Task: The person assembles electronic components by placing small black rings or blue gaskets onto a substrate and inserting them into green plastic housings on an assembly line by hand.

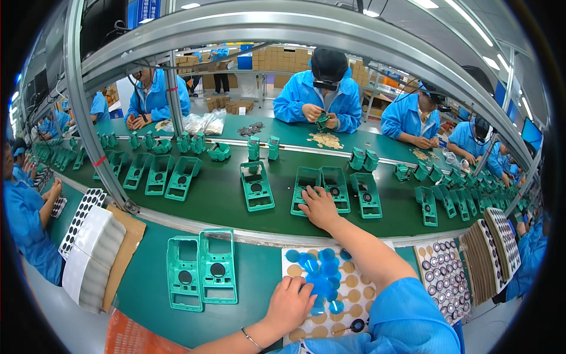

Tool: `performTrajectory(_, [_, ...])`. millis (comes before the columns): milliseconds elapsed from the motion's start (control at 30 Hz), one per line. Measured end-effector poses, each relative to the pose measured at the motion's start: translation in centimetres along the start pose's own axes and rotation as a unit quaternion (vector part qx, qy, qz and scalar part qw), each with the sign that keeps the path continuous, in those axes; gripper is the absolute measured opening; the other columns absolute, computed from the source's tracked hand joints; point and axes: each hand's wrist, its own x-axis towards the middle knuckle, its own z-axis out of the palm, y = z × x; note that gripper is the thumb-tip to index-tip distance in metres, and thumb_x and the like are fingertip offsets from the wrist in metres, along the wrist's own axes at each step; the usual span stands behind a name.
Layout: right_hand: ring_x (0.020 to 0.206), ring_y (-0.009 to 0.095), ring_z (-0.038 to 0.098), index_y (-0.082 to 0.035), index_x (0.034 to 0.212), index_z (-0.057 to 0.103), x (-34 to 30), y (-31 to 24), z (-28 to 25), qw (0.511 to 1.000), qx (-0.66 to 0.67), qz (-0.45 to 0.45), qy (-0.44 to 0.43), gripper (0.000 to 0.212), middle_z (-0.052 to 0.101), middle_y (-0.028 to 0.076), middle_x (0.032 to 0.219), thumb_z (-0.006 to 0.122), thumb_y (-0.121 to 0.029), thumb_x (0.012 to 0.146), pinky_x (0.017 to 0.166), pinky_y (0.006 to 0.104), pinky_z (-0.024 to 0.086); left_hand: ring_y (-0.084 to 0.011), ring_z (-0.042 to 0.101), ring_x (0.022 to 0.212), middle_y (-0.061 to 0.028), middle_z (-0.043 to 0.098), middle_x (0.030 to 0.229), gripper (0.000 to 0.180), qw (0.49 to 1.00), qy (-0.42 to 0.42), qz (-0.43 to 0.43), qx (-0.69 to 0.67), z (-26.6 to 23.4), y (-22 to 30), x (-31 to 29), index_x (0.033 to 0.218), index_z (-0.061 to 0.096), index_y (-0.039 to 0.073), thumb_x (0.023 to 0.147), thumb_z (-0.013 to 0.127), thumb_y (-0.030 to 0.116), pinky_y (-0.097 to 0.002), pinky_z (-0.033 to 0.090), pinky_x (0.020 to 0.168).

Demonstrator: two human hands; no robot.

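Note:
My left hand (290, 304), a metal bracelet on its wrist, rests beside a loose pile of blue round films (325, 277). Its fingers are bent but apart, and I see nothing held in them. Under the pile lies a white sheet with tan round stickers (353, 295). My right arm stretches across to the dark green belt. There my right hand (321, 207), fingers spread, lies over a green plastic housing (299, 203); its fingertips touch the housing's frame. Another green housing (335, 182) with a black disc stands right against it. On my bench sit two more housings (216, 283), side by side.
A sheet of round speaker-like parts (442, 277) lies at right, by a stack of cardboard-backed sheets (483, 253). White trays (97, 253) and an orange crate (138, 333) stand left. A metal frame (295, 26) spans overhead. Several co-workers in blue (348, 97) sit across the belt.

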Motion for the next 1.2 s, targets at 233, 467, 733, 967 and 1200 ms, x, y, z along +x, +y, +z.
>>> performTrajectory(233, [0.108,0.034,0.047,-0.009,0.125,0.049,0.8,1.0,-4.0,0.970,0.216,0.105,-0.039,0.039,0.058,0.013,0.116,0.053,-0.024,0.089,0.085,0.0463,0.042,-0.0269,0.049,0.084,-0.0090,0.054,0.091,0.024,1.000,0.003,-0.006,0.024,0.2,-0.6,-0.1,0.092,0.062,0.003,0.074,0.069,0.017,-0.0349,0.045,0.074])
performTrajectory(467, [0.111,0.032,0.047,0.004,0.126,0.042,-1.1,2.2,-2.1,0.995,0.089,-0.045,0.022,0.049,0.060,0.016,0.108,0.048,-0.001,0.078,0.094,0.0464,0.037,-0.0269,0.049,0.084,-0.0086,0.055,0.090,0.024,1.000,-0.012,-0.002,0.018,0.2,-0.6,-0.3,0.092,0.063,0.004,0.074,0.069,0.017,-0.0346,0.045,0.074])
performTrajectory(733, [0.109,0.030,0.049,0.004,0.114,0.050,-1.0,0.6,-1.9,0.999,0.022,-0.035,-0.021,0.040,0.060,0.017,0.103,0.051,-0.008,0.077,0.102,0.0488,0.028,-0.0274,0.049,0.084,-0.0089,0.055,0.090,0.023,1.000,0.000,0.002,0.004,-0.3,0.1,-0.2,0.091,0.062,0.003,0.073,0.069,0.016,-0.0359,0.044,0.074])
performTrajectory(967, [0.102,0.037,0.051,0.002,0.126,0.042,0.8,4.2,-5.5,0.969,0.196,0.142,0.046,0.044,0.062,0.013,0.111,0.043,0.001,0.082,0.089,0.0423,0.042,-0.0282,0.048,0.082,-0.0091,0.055,0.090,0.020,0.999,0.021,0.008,0.024,0.3,-1.2,0.1,0.088,0.062,0.005,0.071,0.069,0.014,-0.0364,0.044,0.074])
performTrajectory(1200, [0.089,0.026,0.062,0.002,0.120,0.047,-6.1,3.7,-17.1,0.871,0.446,0.188,0.091,0.033,0.065,0.014,0.101,0.049,-0.012,0.090,0.080,0.0351,0.047,-0.0306,0.050,0.092,-0.0116,0.056,0.097,0.027,0.998,0.054,-0.002,0.027,-0.4,-1.2,0.5,0.095,0.059,0.004,0.071,0.069,0.013,-0.0401,0.042,0.080])
